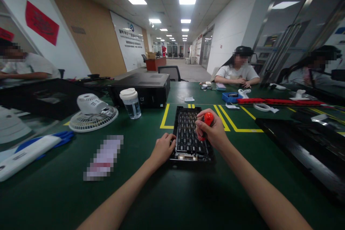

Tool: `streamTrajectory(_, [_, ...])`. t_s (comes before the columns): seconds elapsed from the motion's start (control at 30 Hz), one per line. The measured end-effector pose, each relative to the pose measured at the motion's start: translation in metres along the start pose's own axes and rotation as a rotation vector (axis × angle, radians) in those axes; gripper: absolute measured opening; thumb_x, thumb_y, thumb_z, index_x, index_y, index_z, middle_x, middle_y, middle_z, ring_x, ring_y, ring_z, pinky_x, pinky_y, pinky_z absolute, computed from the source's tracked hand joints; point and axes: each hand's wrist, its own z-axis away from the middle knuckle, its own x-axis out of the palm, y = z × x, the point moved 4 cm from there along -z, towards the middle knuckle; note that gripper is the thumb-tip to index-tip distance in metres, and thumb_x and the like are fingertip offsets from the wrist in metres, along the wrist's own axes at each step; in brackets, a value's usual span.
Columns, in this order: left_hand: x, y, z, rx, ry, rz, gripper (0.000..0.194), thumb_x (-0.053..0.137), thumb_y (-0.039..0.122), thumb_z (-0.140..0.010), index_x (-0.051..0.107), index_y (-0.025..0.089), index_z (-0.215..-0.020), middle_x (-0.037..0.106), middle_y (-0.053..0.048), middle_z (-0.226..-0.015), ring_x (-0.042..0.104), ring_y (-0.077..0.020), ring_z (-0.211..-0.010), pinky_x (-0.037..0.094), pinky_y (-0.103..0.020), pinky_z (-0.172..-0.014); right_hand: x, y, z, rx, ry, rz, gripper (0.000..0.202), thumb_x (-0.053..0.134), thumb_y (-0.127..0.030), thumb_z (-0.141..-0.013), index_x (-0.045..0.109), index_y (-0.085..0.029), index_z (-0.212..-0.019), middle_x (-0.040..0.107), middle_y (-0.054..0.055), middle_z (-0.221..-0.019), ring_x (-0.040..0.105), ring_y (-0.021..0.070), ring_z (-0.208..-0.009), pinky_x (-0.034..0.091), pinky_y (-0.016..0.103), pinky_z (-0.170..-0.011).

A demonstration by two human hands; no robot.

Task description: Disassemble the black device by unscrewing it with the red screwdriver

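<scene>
A black rectangular plastic casing [180, 134] lies on the green table in front of me, with rows of oval-shaped cells inside. A metallic strip [185, 157] runs along its near end. My left hand [163, 148] holds the casing's left edge with bent fingers. Over the casing's right side, my right hand [212, 129] is wrapped round a red-handled screwdriver [208, 118]. The rounded handle end points up, and its lower part goes down toward the cells. I cannot make out the tip.
To the left stand a lidded plastic cup [131, 104], a white fan part [93, 113] and a large black box [140, 86]. A black panel [302, 158] lies at the right. A blue tray [230, 96] is farther back, near a seated person [237, 70]. Yellow tape [167, 127] marks the table.
</scene>
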Motion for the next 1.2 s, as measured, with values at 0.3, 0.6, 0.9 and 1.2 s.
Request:
streamTrajectory(0.3, [0.0, 0.001, 0.0, -0.008, -0.009, 0.006, 0.027, 0.035, 0.032, -0.087, 0.057, 0.022, -0.098, 0.056, -0.004, -0.097, 0.055, -0.0166, -0.09, 0.041, -0.032, -0.085, 0.006, -0.004, 0.002, 0.076, -0.059, -0.124, 0.022, 0.042, -0.041, -0.083, 0.047, -0.021, -0.09, 0.049, -0.004, -0.06, 0.044, 0.0075, -0.039, 0.038, 0.019, -0.032])
streamTrajectory(0.6, [0.0, 0.001, 0.0, -0.002, -0.005, 0.01, 0.026, 0.036, 0.032, -0.087, 0.057, 0.022, -0.098, 0.056, -0.004, -0.096, 0.055, -0.0163, -0.089, 0.041, -0.032, -0.084, 0.008, -0.009, 0.002, 0.083, -0.056, -0.194, 0.027, 0.03, -0.041, -0.086, 0.046, -0.02, -0.093, 0.052, 0.0, -0.068, 0.049, 0.0113, -0.048, 0.04, 0.021, -0.035])
streamTrajectory(0.9, [-0.001, 0.002, 0.001, -0.003, -0.005, -0.001, 0.026, 0.036, 0.032, -0.087, 0.058, 0.023, -0.097, 0.056, -0.004, -0.097, 0.055, -0.0164, -0.091, 0.041, -0.031, -0.084, 0.006, -0.008, 0.002, 0.076, -0.052, -0.159, 0.029, 0.032, -0.044, -0.085, 0.045, -0.02, -0.096, 0.052, 0.001, -0.07, 0.047, 0.0113, -0.049, 0.04, 0.022, -0.036])
streamTrajectory(1.2, [-0.001, 0.001, 0.0, 0.004, -0.001, 0.002, 0.026, 0.036, 0.032, -0.087, 0.057, 0.023, -0.097, 0.056, -0.004, -0.096, 0.055, -0.0164, -0.09, 0.041, -0.031, -0.084, 0.005, -0.009, 0.003, 0.056, -0.048, -0.16, 0.025, 0.032, -0.04, -0.087, 0.045, -0.02, -0.094, 0.053, 0.001, -0.073, 0.049, 0.0113, -0.052, 0.041, 0.022, -0.04])
